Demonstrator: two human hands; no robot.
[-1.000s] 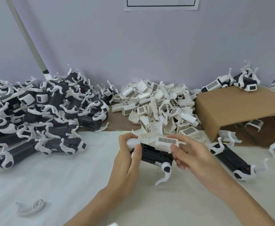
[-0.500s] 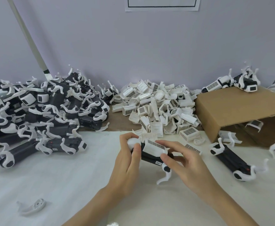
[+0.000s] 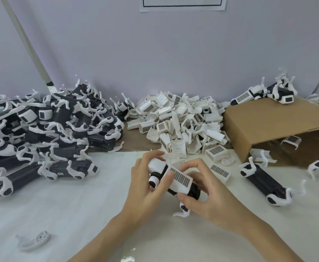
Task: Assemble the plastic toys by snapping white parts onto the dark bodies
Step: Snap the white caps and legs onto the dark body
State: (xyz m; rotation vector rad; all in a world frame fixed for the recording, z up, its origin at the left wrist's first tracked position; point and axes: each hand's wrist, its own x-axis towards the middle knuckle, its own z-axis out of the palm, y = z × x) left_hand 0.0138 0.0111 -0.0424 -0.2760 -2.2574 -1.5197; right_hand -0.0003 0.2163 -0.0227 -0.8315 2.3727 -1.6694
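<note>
A dark toy body [image 3: 193,191] with white ends and a white leg hanging below it is held over the white table sheet. My left hand [image 3: 145,186] grips its left end, thumb lying across the top. A white cover with a grille patch [image 3: 180,179] sits tilted on the body's upper side. My right hand [image 3: 202,193] curls round the body's right end, its fingers arched over the cover and its thumb beneath. A heap of loose white covers [image 3: 181,121] lies just behind my hands.
A large pile of dark toy bodies with white legs [image 3: 41,129] fills the left. A brown cardboard box [image 3: 268,129] stands at the right with toys [image 3: 268,93] on top. One toy [image 3: 264,180] lies right of my hands. A loose white piece [image 3: 35,241] lies front left.
The toy has turned clockwise and tilted, right end now lower and nearer me. The white cover moved from above the body onto it. My right hand shifted down round the right end.
</note>
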